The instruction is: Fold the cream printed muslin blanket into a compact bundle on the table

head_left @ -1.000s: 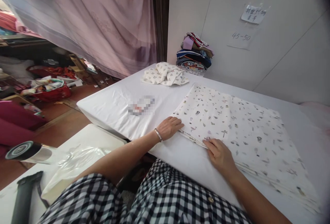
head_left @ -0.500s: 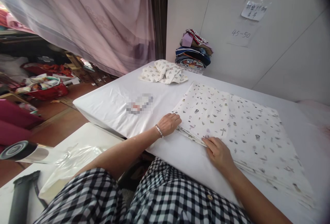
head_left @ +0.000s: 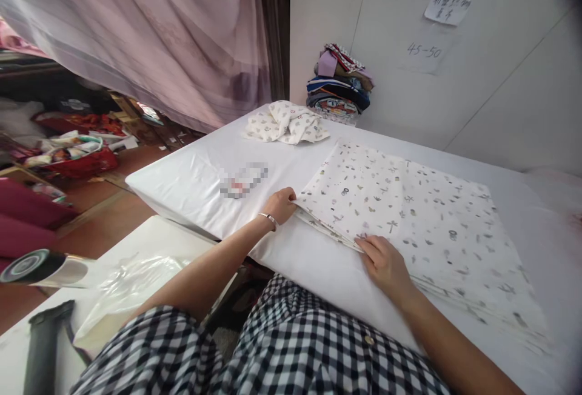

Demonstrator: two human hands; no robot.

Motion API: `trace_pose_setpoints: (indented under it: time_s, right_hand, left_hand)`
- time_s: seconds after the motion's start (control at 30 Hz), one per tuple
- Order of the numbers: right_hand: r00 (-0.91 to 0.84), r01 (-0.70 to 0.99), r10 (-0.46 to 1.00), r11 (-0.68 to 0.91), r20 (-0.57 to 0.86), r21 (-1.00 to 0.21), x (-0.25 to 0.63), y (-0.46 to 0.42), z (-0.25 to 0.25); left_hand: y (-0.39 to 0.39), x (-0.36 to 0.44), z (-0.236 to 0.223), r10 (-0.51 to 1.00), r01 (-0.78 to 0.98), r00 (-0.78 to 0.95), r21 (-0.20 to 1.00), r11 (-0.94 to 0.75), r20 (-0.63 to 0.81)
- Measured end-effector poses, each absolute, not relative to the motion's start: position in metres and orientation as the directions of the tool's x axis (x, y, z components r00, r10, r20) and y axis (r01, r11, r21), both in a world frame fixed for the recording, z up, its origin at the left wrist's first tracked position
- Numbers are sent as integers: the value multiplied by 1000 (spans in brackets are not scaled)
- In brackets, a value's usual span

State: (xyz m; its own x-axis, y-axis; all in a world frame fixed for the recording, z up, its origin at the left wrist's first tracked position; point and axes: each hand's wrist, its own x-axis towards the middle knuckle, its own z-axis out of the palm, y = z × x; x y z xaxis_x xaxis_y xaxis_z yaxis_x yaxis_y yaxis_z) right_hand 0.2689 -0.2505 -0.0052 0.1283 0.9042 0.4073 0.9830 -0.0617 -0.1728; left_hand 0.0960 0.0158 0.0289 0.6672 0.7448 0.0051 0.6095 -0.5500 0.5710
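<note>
A white cloth (head_left: 373,195) with small printed plants and animals lies folded in layers on the white-covered table (head_left: 195,168). My left hand (head_left: 280,205), wearing a bracelet, pinches its near left corner and draws that corner out to the left. Along the near edge, my right hand (head_left: 384,262) grips the folded layers, with the fingertips on top; the thumb is partly hidden. Between both hands the layered edge shows slightly parted.
A crumpled printed cloth (head_left: 288,123) lies at the table's back. Behind it stands a stack of folded fabrics (head_left: 341,89) against the wall. A blurred-out item (head_left: 243,180) rests left of my hand. Clear plastic (head_left: 140,280) covers a side surface at lower left.
My left hand has moved left and slightly up, pulling the cloth's corner outward. My right hand stays at nearly the same place on the edge.
</note>
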Motion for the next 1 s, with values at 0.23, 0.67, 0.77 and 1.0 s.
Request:
trace_pose_setpoints:
  time_s: [0.23, 0.67, 0.77, 1.0]
  right_hand:
    - [117, 986, 897, -54, 425, -156, 270, -250, -10]
    - [123, 987, 884, -62, 451, -146, 272, -251, -16]
    - [117, 988, 880, -55, 461, -146, 271, -251, -15]
    - [125, 987, 882, -61, 455, -152, 271, -252, -15]
  left_hand:
    - [23, 100, 22, 743, 464, 633, 874, -142, -215]
    - [19, 85, 16, 795, 437, 605, 856, -277, -51]
    - [12, 81, 16, 801, 435, 595, 809, -395, 71]
    - [1, 77, 22, 685, 424, 691, 639, -642, 231]
